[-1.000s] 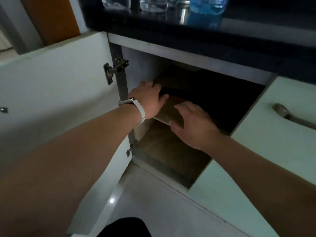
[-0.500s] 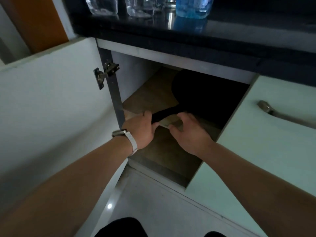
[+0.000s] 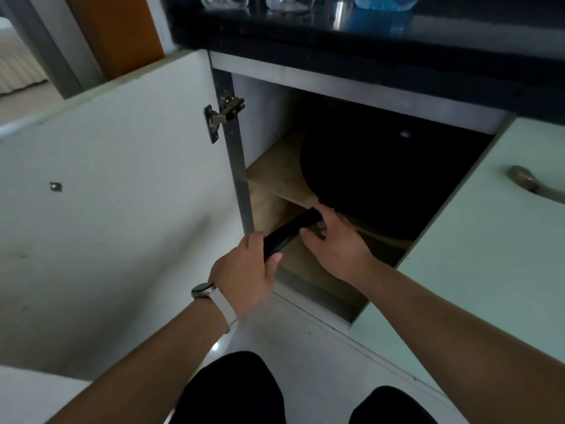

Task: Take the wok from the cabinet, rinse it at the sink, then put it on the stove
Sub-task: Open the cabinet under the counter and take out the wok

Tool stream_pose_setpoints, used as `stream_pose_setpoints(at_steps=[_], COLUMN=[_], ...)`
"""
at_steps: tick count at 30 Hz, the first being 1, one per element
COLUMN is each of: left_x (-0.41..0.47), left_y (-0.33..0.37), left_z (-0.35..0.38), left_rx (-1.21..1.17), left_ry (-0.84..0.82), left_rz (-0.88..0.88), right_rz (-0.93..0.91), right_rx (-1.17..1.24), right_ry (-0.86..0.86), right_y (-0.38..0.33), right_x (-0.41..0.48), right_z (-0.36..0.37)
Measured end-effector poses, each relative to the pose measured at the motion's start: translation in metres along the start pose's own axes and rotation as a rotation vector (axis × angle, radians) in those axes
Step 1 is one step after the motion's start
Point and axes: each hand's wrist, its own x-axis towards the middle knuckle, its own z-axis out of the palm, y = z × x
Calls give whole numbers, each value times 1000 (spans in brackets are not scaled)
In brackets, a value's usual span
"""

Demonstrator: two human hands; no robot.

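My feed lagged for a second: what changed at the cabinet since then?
The left hand took hold of the handle end of the wok and drew it out past the shelf edge; the right hand shifted onto the handle nearer the bowl. The bowl still sits on the shelf; the cabinet door remains open.

Bare forearms, a pale-strapped watch on the left wrist, dark trousers
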Motion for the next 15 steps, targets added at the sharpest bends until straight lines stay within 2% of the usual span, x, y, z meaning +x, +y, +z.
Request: stream_pose_setpoints(at_steps=[3,7,10,12,15], left_x=[-10,-8,13,31,52], left_y=[-14,-15,-11,-6,5], left_z=[-6,-14,-17,-21,-24], left_rx=[-50,-126,-4,89,100], left_ry=[-1,-34,-62,-130,-288], left_rz=[-1,-24,-2,-8,-20], right_rz=[-52,-86,-122,-160,-191], right_rx=[-14,-30,-31,-30,-42], right_ry=[-39,27,75,109,97], right_y=[-1,-2,-5,-5,-2], right_x=[-3,-5,-2,-1,1], right_z=[9,19,17,15,13])
